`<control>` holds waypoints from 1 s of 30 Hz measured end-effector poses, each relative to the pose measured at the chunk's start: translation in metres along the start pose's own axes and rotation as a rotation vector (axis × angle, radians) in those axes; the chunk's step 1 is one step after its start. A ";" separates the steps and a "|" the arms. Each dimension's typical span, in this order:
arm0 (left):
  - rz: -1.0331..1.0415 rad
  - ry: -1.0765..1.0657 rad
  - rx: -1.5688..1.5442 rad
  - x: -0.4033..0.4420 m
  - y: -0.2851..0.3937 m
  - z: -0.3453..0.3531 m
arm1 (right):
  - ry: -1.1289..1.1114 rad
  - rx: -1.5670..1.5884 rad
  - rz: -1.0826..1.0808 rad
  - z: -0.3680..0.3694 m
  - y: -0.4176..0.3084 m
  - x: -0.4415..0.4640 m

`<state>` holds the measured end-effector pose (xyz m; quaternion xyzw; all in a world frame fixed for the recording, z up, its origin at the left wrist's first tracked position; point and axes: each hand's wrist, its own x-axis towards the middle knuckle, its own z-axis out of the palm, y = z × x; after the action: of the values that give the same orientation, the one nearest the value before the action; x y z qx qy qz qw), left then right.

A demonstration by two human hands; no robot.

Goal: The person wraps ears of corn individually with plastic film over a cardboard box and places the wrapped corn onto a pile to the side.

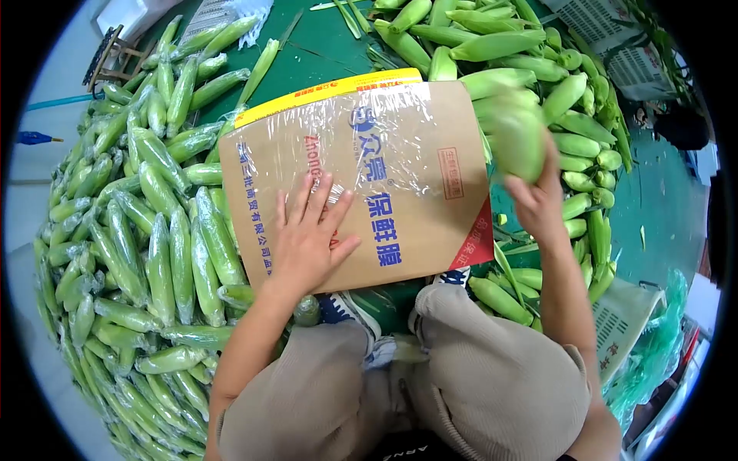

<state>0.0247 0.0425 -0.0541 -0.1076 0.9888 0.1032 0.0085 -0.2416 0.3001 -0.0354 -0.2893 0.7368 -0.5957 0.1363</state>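
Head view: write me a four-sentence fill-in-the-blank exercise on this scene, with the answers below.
The left hand rests on printed cardboard whose lower right corner is ____.
The hand holding an ear of corn is the ____ one.
The strip along the cardboard's far edge is ____.
Most of the wrapped corn lies to the ____ of the cardboard.
Answers: red; right; yellow; left.

Cardboard box (403, 165) central, left hand (311, 237) on top. Film-wrapped cobs (159, 265) heaped from seven to eleven o'clock; loose cobs (566, 96) from one to four. Right hand (542, 196), holding one cob (516, 140), beside the box at three o'clock. Outermost: crate (603, 34) at two, plastic sheeting (659, 346) at four.
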 end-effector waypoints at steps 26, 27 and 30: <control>-0.027 0.177 -0.113 0.058 -0.020 -0.029 | -0.131 -0.209 -0.303 0.069 0.008 0.014; -0.025 0.180 -0.134 0.056 -0.019 -0.027 | -0.211 -0.327 -0.396 0.087 -0.002 0.025; 0.056 0.281 -0.339 0.060 -0.037 -0.020 | -0.373 -0.654 -0.559 0.117 -0.006 0.054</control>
<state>-0.0254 -0.0100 -0.0439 -0.0931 0.9513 0.2523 -0.1505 -0.2194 0.1738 -0.0519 -0.6066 0.7425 -0.2840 0.0026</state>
